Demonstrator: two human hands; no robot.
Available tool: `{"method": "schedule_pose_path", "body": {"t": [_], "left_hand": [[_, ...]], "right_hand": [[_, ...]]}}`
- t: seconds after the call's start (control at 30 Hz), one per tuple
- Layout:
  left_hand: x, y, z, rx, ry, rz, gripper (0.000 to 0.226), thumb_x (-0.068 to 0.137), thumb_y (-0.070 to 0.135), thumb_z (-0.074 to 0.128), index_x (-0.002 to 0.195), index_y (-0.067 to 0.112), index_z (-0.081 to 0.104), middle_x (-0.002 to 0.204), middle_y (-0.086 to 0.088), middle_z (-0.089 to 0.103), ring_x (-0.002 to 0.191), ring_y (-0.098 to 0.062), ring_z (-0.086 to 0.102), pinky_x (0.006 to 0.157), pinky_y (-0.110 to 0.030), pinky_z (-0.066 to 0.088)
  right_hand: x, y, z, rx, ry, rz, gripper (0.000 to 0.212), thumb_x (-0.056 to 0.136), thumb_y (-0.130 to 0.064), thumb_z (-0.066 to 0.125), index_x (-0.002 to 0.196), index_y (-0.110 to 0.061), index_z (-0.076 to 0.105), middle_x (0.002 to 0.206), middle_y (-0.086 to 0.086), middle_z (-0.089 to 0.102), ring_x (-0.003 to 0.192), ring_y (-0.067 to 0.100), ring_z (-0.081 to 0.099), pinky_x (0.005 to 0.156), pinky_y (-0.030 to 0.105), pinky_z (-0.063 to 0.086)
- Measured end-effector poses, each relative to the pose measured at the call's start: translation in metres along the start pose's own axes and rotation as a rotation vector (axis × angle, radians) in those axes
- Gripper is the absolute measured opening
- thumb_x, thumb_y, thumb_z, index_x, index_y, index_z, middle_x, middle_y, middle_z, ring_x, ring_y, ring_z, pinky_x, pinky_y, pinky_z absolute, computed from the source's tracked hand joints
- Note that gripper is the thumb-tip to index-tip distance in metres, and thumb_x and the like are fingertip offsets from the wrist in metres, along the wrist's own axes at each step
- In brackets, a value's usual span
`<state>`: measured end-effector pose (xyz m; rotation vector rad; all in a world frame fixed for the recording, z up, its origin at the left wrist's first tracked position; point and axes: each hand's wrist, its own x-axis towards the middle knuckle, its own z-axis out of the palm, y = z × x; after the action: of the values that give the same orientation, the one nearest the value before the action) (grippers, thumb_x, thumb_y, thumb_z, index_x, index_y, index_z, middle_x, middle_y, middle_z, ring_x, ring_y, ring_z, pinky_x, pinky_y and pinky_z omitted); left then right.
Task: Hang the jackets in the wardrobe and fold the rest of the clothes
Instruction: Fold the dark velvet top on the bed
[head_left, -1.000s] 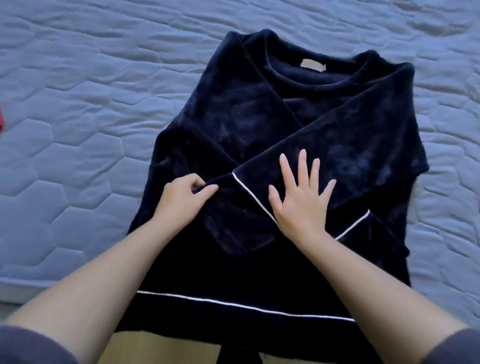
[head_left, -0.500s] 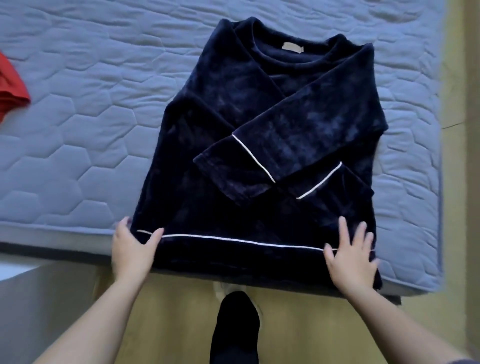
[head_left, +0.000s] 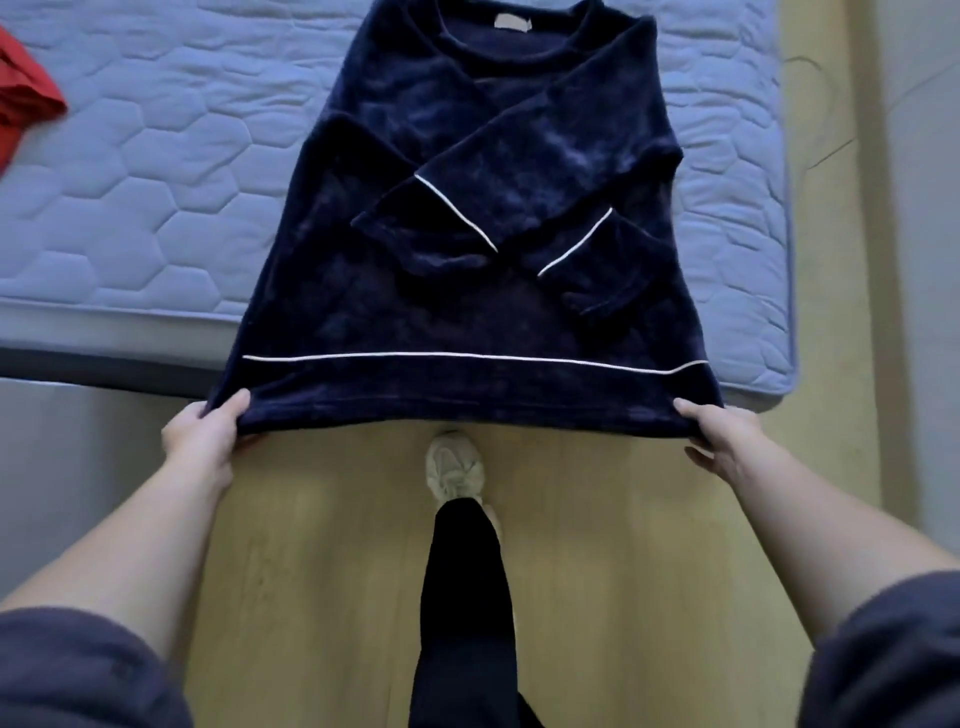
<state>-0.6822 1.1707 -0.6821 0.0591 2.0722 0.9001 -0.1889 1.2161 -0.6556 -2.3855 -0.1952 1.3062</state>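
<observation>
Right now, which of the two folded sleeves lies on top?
The sleeve running down from the right shoulder; the other sleeve passes beneath it, cuff emerging lower right.

The dark navy pullover (head_left: 467, 130) is plush, velvety cloth with a faint sheen and smooth white piping. Under it, the pale blue mattress (head_left: 156, 208) is matt, hexagon-quilted fabric. Left of the pullover lies matt red cloth (head_left: 26, 98); below it is a smooth light wooden floor (head_left: 322, 571).

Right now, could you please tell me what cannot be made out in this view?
Red garment: head view, cut off by the left edge; type unclear.
Left hand and right hand: head view, fingertips hidden under the navy sweater.
Neck label: head view, too small to read.
</observation>
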Motion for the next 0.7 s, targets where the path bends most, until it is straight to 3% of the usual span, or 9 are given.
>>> {"method": "schedule_pose_path", "body": {"t": [0.17,0.3,0.4,0.5,0.6,0.67,0.7], "left_hand": [[-0.068,0.007,-0.047,-0.026,0.035,-0.121,0.011,0.088,0.006,0.065,0.095,0.007,0.056,0.088,-0.011,0.060,0.078,-0.024,0.058,0.092,-0.050,0.050],[-0.096,0.024,-0.067,-0.093,0.036,-0.221,0.011,0.087,0.005,0.064,0.080,0.008,0.055,0.086,-0.013,0.060,0.070,-0.021,0.059,0.052,-0.034,0.057],[-0.103,0.056,-0.059,-0.150,-0.047,-0.238,0.005,0.086,0.012,0.060,0.083,0.011,0.057,0.083,-0.010,0.060,0.071,-0.022,0.058,0.060,-0.034,0.052],[-0.094,0.114,-0.030,-0.187,-0.175,-0.173,0.009,0.088,0.020,0.051,0.084,0.017,0.058,0.079,-0.005,0.061,0.067,-0.018,0.058,0.060,-0.030,0.048],[-0.075,0.182,0.015,-0.260,-0.226,-0.134,0.021,0.092,0.022,0.043,0.073,0.020,0.053,0.051,0.005,0.061,0.051,-0.010,0.057,0.048,-0.016,0.050],[-0.064,0.232,0.049,-0.305,-0.247,-0.104,0.026,0.093,0.021,0.040,0.068,0.021,0.048,0.043,0.007,0.056,0.050,-0.008,0.053,0.048,-0.015,0.049],[-0.057,0.257,0.067,-0.329,-0.257,-0.084,0.027,0.093,0.020,0.039,0.068,0.021,0.047,0.042,0.007,0.055,0.049,-0.007,0.054,0.049,-0.016,0.050]], "right_hand": [[-0.062,0.014,-0.044,0.045,-0.055,0.134,0.029,0.084,-0.011,0.067,0.109,-0.016,0.052,0.079,0.002,0.057,0.068,0.016,0.055,0.082,0.040,0.048],[-0.093,0.010,-0.061,0.175,-0.054,0.157,0.030,0.087,-0.005,0.059,0.115,-0.013,0.052,0.085,0.007,0.058,0.069,0.021,0.057,0.083,0.045,0.051],[-0.099,-0.022,-0.061,0.362,-0.046,0.102,0.029,0.087,0.000,0.052,0.115,-0.009,0.052,0.100,0.015,0.059,0.070,0.024,0.059,0.071,0.041,0.055],[-0.093,-0.080,-0.047,0.414,-0.035,-0.019,0.025,0.087,0.000,0.050,0.108,-0.011,0.054,0.090,0.014,0.059,0.068,0.023,0.057,0.055,0.038,0.055],[-0.079,-0.151,-0.029,0.452,-0.017,-0.127,0.030,0.090,0.001,0.047,0.111,-0.020,0.049,0.087,0.012,0.056,0.067,0.024,0.056,0.070,0.040,0.052],[-0.069,-0.200,-0.019,0.442,-0.016,-0.177,0.029,0.092,-0.001,0.045,0.112,-0.021,0.052,0.092,0.010,0.055,0.071,0.024,0.057,0.069,0.038,0.052],[-0.064,-0.226,-0.013,0.434,-0.011,-0.203,0.022,0.093,-0.002,0.044,0.102,-0.019,0.056,0.097,0.011,0.056,0.076,0.025,0.058,0.067,0.035,0.052]]}}
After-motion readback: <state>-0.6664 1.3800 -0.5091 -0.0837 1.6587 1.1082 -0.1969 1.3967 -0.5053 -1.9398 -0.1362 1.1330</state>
